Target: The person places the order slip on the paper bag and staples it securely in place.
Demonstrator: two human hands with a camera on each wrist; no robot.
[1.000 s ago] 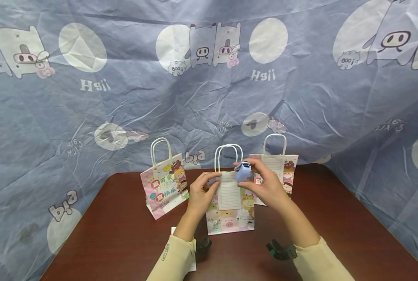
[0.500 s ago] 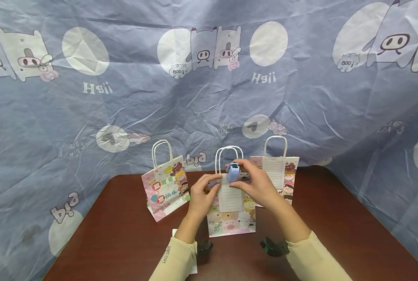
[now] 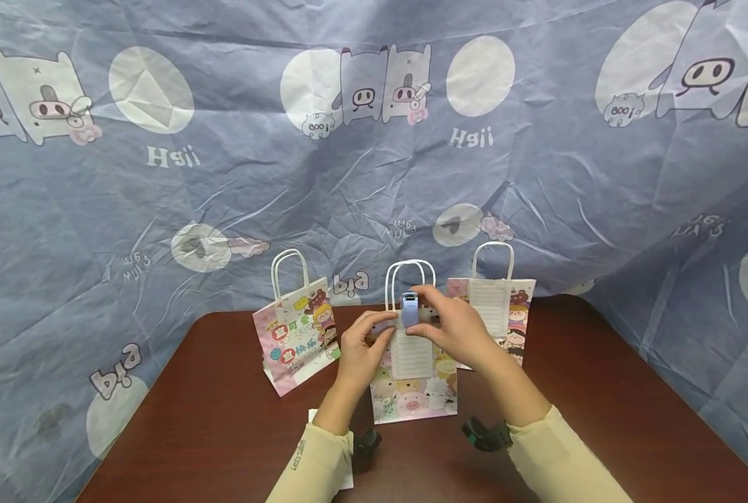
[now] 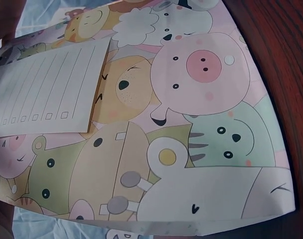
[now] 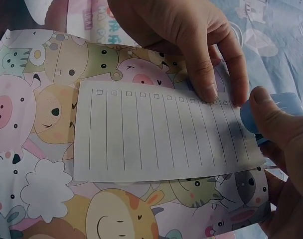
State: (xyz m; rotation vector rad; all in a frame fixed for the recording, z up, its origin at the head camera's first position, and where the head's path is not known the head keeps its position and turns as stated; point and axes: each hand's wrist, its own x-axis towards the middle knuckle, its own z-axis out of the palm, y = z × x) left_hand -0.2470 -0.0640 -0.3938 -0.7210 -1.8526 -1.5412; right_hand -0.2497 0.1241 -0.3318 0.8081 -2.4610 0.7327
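Note:
A paper gift bag (image 3: 386,409) printed with cartoon animals stands in the middle, its white handles upward. Against its front lies a lined checklist sheet (image 3: 411,358), its top near the bag's upper edge. My left hand (image 3: 362,347) pinches the sheet's upper left corner and the bag between thumb and fingers. In my right hand (image 3: 458,328) is a small light-blue stapler (image 3: 410,312), gripped between thumb and fingers. The right wrist view has the stapler (image 5: 273,110) at the top edge of the sheet (image 5: 141,134); its jaws are partly hidden by my thumb.
At the left a pink-and-white gift bag (image 3: 298,335) stands tilted on the brown table (image 3: 191,419). Behind my right hand is another gift bag (image 3: 518,307) with a lined sheet (image 3: 489,304) on its front. A white paper (image 3: 348,482) lies partly under my left sleeve. A printed cloth (image 3: 223,175) hangs behind.
My right hand has moved left with the stapler, from the sheet's upper right to near the middle of its top edge. My left hand keeps its pinch on the sheet and bag.

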